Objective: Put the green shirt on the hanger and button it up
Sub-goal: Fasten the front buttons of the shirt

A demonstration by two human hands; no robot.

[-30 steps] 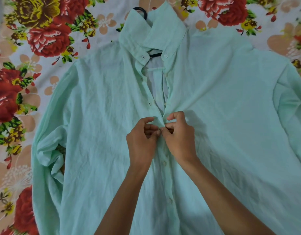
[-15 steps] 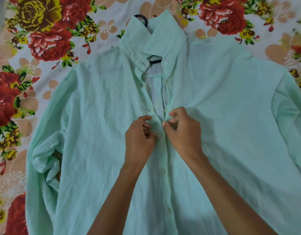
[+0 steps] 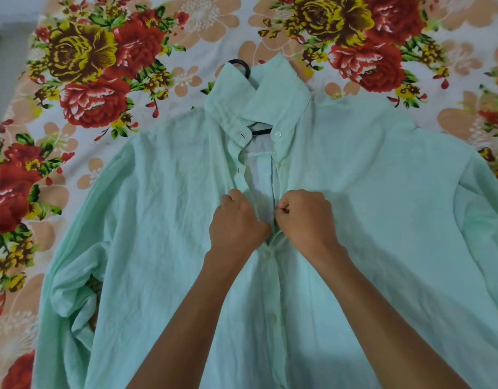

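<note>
The pale green shirt point(image 3: 158, 220) lies flat, front up, collar at the top. A black hanger point(image 3: 241, 66) is inside it; only its hook above the collar and a short bar in the neck opening show. Buttons below my hands are fastened; the placket above them gapes open up to the collar. My left hand point(image 3: 236, 223) pinches the left placket edge, and my right hand point(image 3: 305, 217) pinches the right edge. Both hands sit side by side at chest height, a narrow gap between them.
The shirt rests on a bedsheet point(image 3: 102, 80) printed with red and yellow flowers. The left sleeve point(image 3: 71, 287) is bunched beside the body; the right sleeve point(image 3: 483, 226) runs off the right edge.
My hands have moved a little up the placket toward the collar and parted slightly. The view has shifted so the shirt sits lower in the frame.
</note>
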